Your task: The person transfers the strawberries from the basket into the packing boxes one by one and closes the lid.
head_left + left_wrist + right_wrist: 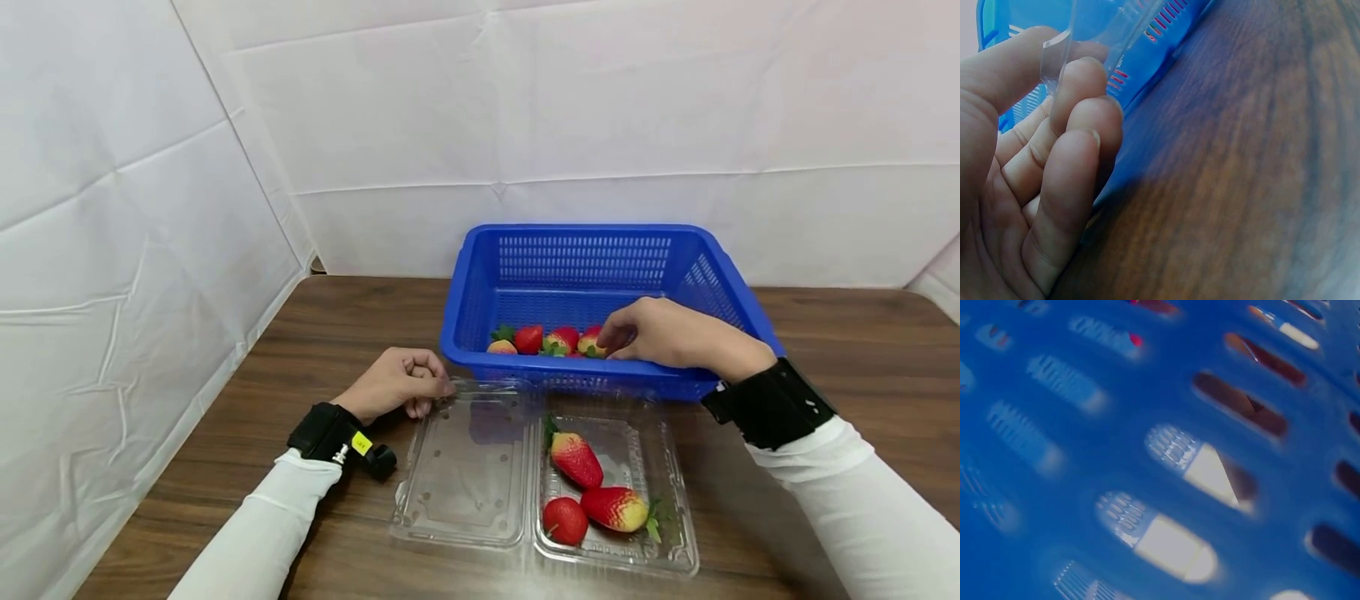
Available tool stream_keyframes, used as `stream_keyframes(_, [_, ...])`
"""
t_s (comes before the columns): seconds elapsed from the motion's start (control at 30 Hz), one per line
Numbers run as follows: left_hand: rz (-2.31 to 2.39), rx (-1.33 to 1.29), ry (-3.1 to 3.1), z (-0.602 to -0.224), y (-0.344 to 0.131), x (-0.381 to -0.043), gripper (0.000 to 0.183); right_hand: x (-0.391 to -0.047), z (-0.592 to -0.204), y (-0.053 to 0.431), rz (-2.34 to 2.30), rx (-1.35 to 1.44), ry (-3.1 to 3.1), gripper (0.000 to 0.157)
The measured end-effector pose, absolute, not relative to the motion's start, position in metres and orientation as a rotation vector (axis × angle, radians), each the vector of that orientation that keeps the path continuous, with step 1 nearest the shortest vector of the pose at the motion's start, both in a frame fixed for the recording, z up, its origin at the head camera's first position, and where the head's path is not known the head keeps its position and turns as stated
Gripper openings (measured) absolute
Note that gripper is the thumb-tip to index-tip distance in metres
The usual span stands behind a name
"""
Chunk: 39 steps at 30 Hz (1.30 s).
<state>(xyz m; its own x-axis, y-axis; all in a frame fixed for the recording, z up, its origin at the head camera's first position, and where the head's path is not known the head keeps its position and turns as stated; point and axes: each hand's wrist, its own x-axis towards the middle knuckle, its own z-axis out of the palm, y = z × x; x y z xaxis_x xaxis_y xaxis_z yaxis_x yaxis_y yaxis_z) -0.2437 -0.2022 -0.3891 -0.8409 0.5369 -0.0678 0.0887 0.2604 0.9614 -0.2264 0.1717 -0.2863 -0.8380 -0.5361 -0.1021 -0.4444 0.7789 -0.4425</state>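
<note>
A clear plastic clamshell box lies opened flat on the table, its lid [468, 483] on the left and its tray [671, 508] on the right. In the tray are three strawberries, one upper strawberry [576, 460], one lower right strawberry [613, 508] and one lower left strawberry [565, 521]. My left hand [401, 382] pinches the lid's far left corner between thumb and finger; the left wrist view shows the clear plastic there. Over the near wall of the blue basket [600, 287], my right hand [663, 333] reaches down with bent fingers beside several strawberries [528, 339]. Its fingertips are partly hidden.
The basket stands on the wooden table [352, 317] directly behind the clamshell, close to the white cloth wall [600, 108]. Another white cloth wall [112, 250] rises on the left. Slotted blue plastic fills the right wrist view.
</note>
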Motion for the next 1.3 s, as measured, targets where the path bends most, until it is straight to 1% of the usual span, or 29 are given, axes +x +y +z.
stream_keyframes(0.13, [1.609, 0.569, 2.156, -0.388, -0.202, -0.243, 0.023, -0.228, -0.286, 0.172, -0.59, -0.757, 2.712, 0.014])
stream_keyframes(0.77, [1.627, 0.574, 2.128, -0.388, -0.201, -0.243, 0.023, -0.236, -0.285, 0.174, -0.573, -0.758, 2.543, 0.016])
stream_keyframes(1.3, [1.602, 0.555, 2.151, -0.387, -0.201, -0.242, 0.025, -0.239, -0.287, 0.173, -0.546, -0.766, 2.555, 0.01])
